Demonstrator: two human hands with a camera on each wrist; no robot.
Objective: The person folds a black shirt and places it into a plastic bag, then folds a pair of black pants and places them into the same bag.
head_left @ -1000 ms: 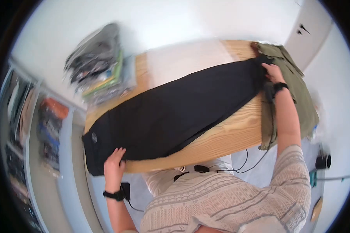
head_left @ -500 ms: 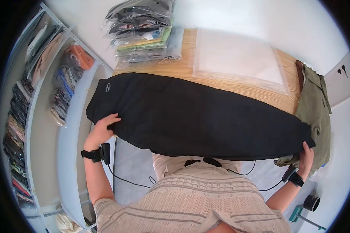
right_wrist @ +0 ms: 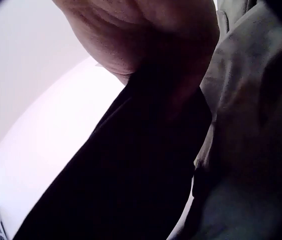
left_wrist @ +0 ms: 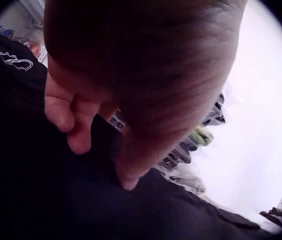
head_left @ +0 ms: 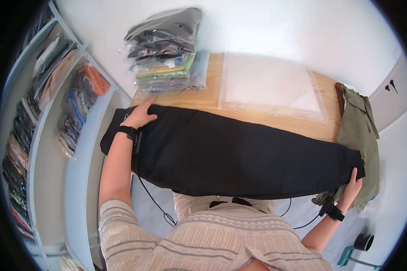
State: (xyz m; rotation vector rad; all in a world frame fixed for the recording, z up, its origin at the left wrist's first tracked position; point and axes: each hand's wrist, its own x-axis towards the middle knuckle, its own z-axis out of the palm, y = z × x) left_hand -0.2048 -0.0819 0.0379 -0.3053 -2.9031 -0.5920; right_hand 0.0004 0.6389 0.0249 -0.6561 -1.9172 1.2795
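A pair of black trousers (head_left: 239,156), folded lengthwise, stretches across the wooden table with its lower edge past the table's front. My left hand (head_left: 141,116) rests at the far edge of the trousers near the waist end. In the left wrist view, its fingertips (left_wrist: 79,145) touch the black cloth, with thumb and fingers apart. A small pale logo (left_wrist: 16,61) shows on the cloth beside that hand. At the narrow leg end, my right hand (head_left: 352,186) grips the hem, thumb on top; its other fingers are mostly hidden.
Clear plastic bags (head_left: 271,86) lie flat at the back of the table (head_left: 328,86). Bagged garments (head_left: 167,49) stand stacked at the back left. Olive-green clothing (head_left: 358,126) hangs over the right end. Shelves (head_left: 54,149) with packed clothes line the left.
My left hand has moved from the near edge of the trousers to the far edge at the waist end. The right hand has brought the leg end toward the body and stays on the hem.
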